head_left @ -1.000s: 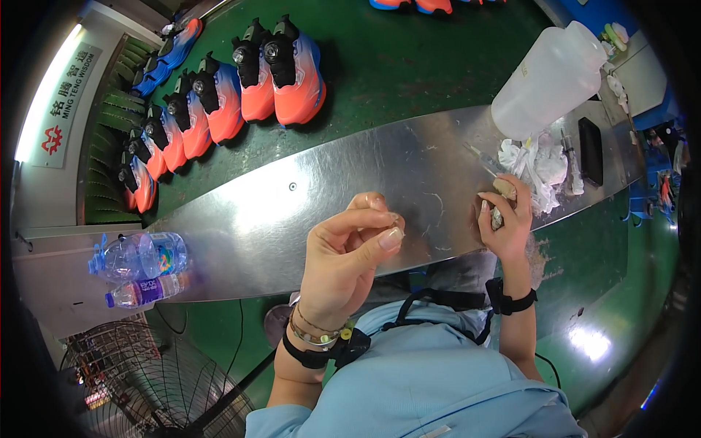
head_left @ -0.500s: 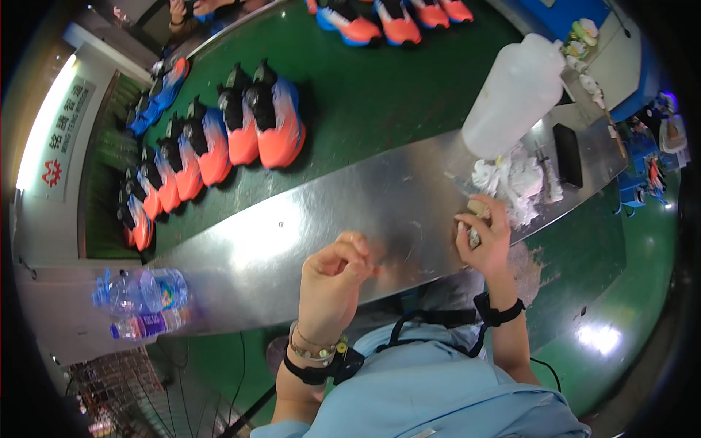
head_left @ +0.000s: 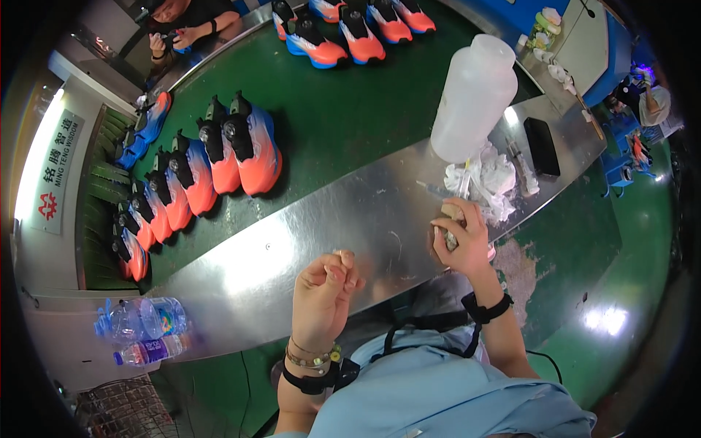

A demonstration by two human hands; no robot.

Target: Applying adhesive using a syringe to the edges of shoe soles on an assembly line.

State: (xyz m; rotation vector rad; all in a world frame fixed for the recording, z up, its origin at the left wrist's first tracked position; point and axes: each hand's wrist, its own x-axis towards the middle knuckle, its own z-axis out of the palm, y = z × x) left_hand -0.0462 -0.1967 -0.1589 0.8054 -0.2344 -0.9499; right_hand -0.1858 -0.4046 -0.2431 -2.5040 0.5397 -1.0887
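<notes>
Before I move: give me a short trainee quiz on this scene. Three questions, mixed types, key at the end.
1. True or false: in the picture, the flat black rectangular phone lies to the right of the crumpled white tissue-like heap.
2. Which of the person's hands holds the small tan lump?
3. Which of these is closest to the large translucent white plastic jug?
A) the clear plastic bottles at the left
B) the crumpled white tissue-like heap
C) the coral-and-blue shoe row at the left

Key: 1. True. 2. The right hand. 3. B.
</notes>
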